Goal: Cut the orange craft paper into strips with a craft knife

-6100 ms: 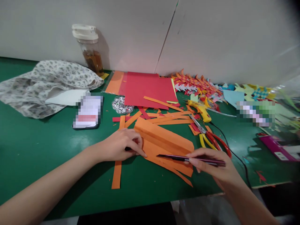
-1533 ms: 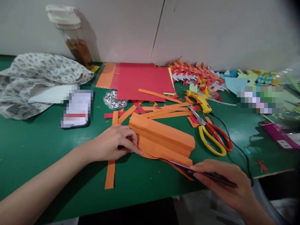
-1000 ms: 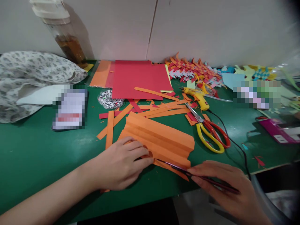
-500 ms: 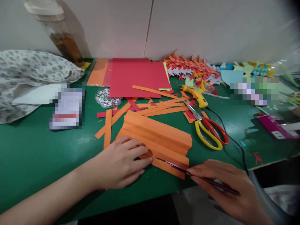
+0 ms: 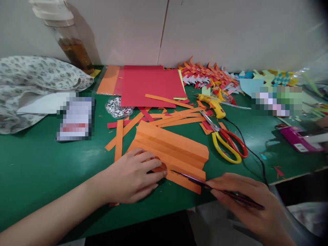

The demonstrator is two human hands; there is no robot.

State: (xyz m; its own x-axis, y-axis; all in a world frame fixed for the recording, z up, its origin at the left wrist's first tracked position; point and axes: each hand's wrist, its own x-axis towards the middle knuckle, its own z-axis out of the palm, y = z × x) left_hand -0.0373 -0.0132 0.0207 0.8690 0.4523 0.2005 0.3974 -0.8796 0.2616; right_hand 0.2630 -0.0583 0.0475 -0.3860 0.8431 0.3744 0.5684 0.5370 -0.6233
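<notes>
A pleated sheet of orange paper [image 5: 174,143] lies on the green table in front of me. My left hand [image 5: 135,176] is closed over its near left part, fingers bent, and a curled bit of paper shows beneath them. Between thumb and fingers of my right hand [image 5: 246,201] is a slim, dark purple pointed tool [image 5: 191,178]; its exact kind is unclear. The tip rests at the near fold of the sheet, just right of my left fingertips. Paper under my left palm is hidden.
Scissors [image 5: 229,146] and a yellow glue gun [image 5: 214,104] with a black cord lie right of the sheet. Beyond it are loose orange strips [image 5: 176,119], red paper [image 5: 153,83] and googly eyes [image 5: 118,107]. A phone [image 5: 77,118] and bottle [image 5: 74,48] are left.
The view has shifted slightly. Both hands hold nearly the same pose on the paper, and the tool's tip stays close to my left fingertips.
</notes>
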